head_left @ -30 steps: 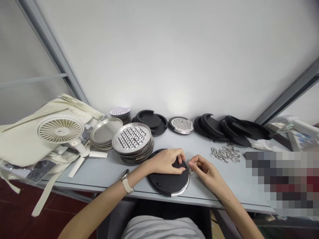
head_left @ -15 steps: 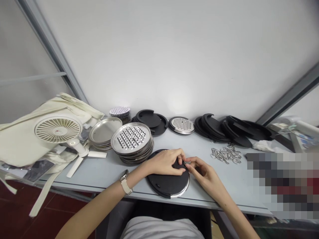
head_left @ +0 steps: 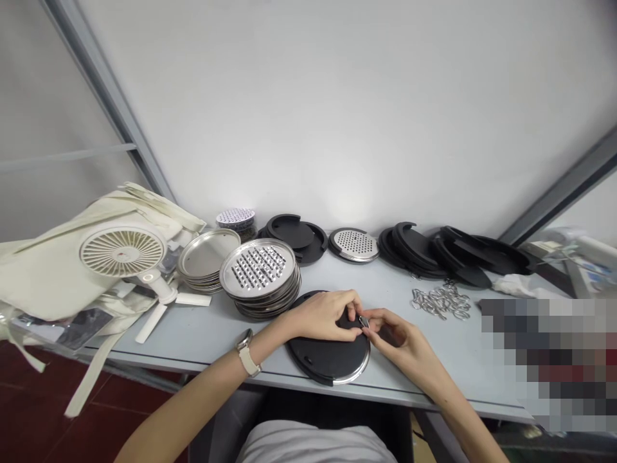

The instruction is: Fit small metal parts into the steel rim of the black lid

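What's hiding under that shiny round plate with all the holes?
Under the perforated round steel grater disc sits a stack of similar steel discs, only their rims showing. Their faces are covered, so whether they have holes cannot be seen. The stack rests on the grey table.

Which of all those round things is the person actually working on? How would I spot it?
Start at the near edge of the grey table. The black disc lies flat there under the left hand, alone, unlike the stacked black rings by the wall, with a shiny metal rim showing.

left hand (head_left: 324,314): presses black disc (head_left: 328,354) at near table edge
right hand (head_left: 396,335): pinches small metal ring (head_left: 364,321) at disc's right rim
far right: ring pile (head_left: 441,301)
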A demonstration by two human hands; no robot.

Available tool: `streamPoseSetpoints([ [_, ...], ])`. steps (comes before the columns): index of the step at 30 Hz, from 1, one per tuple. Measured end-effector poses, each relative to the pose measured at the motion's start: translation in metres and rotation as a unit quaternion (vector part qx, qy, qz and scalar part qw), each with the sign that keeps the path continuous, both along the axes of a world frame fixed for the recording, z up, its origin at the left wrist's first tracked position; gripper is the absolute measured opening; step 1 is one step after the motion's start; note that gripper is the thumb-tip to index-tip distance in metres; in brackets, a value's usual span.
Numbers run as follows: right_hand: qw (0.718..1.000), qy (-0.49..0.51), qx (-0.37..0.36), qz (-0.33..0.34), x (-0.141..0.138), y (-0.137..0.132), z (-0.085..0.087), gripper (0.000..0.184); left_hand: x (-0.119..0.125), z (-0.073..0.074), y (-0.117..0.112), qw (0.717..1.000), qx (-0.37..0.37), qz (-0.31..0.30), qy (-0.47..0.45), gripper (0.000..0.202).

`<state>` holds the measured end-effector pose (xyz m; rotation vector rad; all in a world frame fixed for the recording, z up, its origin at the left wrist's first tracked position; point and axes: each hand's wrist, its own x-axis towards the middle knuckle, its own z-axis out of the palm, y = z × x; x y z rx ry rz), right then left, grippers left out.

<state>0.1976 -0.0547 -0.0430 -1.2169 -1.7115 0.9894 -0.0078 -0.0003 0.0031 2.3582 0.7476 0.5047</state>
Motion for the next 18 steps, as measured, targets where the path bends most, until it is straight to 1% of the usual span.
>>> streamPoseSetpoints([
  [4, 1.0, 0.011, -0.003, 0.008, -0.0016, 0.0021, 0.0001, 0.031, 0.0003, 0.0003, -0.0001, 1.0, 0.007, -0.001, 0.002, 0.029],
  [10, 1.0, 0.006, -0.007, 0.007, -0.0026, 0.0025, 0.0032, 0.031, 0.0007, 0.003, -0.001, 1.0, -0.002, 0.004, 0.016, 0.028],
  [14, 1.0, 0.01, -0.003, 0.008, -0.003, 0.0009, 0.0048, 0.028, 0.0004, 0.0022, -0.0006, 1.0, 0.002, -0.002, 0.005, 0.028],
  [18, 1.0, 0.014, -0.002, 0.003, -0.0034, -0.0004, 0.0066, 0.03, 0.0002, 0.0007, 0.0, 1.0, 0.004, -0.006, -0.003, 0.028],
])
